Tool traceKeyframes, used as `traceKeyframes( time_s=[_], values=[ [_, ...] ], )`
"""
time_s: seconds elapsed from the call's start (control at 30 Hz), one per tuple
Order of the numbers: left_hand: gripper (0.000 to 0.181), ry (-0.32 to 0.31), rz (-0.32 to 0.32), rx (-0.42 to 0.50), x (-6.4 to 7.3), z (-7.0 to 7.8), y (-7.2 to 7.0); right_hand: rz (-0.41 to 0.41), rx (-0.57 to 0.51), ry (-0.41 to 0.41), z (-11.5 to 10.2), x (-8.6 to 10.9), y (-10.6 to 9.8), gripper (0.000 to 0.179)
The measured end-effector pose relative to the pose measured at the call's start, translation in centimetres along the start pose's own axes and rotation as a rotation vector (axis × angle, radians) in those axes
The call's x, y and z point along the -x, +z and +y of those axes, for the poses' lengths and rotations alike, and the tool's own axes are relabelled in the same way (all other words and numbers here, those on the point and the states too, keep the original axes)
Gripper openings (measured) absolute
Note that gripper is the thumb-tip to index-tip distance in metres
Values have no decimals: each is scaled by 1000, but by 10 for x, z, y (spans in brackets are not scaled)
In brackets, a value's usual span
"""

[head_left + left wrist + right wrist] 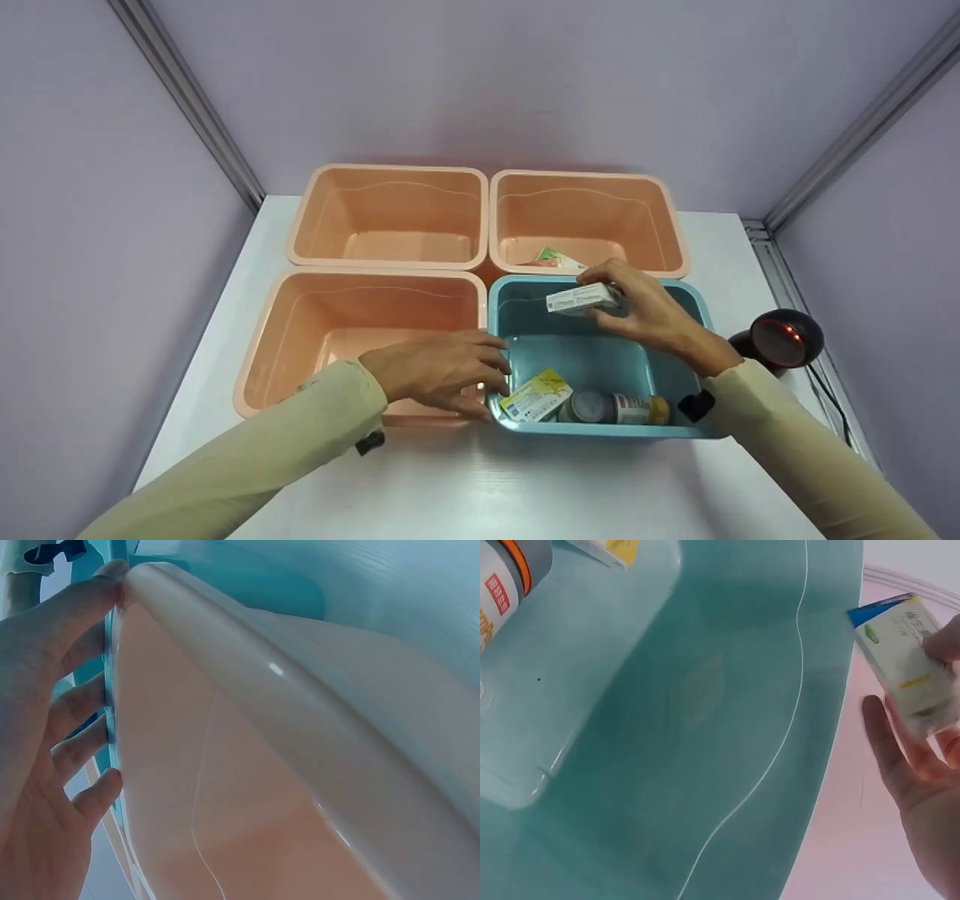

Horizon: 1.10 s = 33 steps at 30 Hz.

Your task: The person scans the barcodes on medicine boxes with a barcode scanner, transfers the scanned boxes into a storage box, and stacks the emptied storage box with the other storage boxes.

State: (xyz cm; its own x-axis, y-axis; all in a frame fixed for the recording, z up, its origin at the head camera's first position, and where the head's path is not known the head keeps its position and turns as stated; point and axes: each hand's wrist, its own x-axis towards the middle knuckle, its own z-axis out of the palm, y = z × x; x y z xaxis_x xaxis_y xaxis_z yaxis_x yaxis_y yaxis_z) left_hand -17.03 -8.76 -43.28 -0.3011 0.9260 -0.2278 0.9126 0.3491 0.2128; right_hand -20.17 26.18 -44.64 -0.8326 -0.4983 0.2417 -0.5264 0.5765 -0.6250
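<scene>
From my head view, my right grip (641, 307) pinches a small white box (577, 298) between thumb and fingers, over the twelve o'clock part of the blue bin (577, 356). My left grip (442, 367) is spread and relaxed, holding nothing up; its fingertips lie at the blue bin's nine o'clock rim, where the near peach bin (300, 322) stands beside it. Low inside the blue bin, toward seven o'clock, a yellow-and-white box (536, 396) leans; at six o'clock is a grey-lidded container (587, 407), and at five o'clock a bottle with a yellow cap (634, 409). Beyond my hands, the far-left peach bin (412, 244) sits at eleven o'clock and the far-right peach bin (585, 202) at twelve, with a green-and-white packet (559, 257) in it. A black device (784, 341) glowing red stands on the tabletop (450, 487), off the blue bin's three o'clock side.

From my left wrist, my fingers are parted along the blue rim at nine to ten o'clock, with my thumb tip at the rims' corner near eleven.

From my right wrist, the white box sits at two o'clock, my thumb across its face. It bears a green mark, a yellow band and a blue edge.
</scene>
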Motion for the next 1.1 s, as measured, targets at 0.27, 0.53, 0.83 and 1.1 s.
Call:
traceKeyframes(
  time_s=[0.27,0.53,0.83,1.1],
  values=[
    [46,6,8,1,1,-1,1,30,48,-74,-1,-1,4,43],
    [44,28,14,-2,-1,-1,2,55,47,-25,3,8,1,62],
    [45,6,6,11,0,0,0,79,-46,72,2,17,-24,73],
    [45,0,2,-1,-1,0,0,264,-129,125,-4,35,-54,50]
  ],
)
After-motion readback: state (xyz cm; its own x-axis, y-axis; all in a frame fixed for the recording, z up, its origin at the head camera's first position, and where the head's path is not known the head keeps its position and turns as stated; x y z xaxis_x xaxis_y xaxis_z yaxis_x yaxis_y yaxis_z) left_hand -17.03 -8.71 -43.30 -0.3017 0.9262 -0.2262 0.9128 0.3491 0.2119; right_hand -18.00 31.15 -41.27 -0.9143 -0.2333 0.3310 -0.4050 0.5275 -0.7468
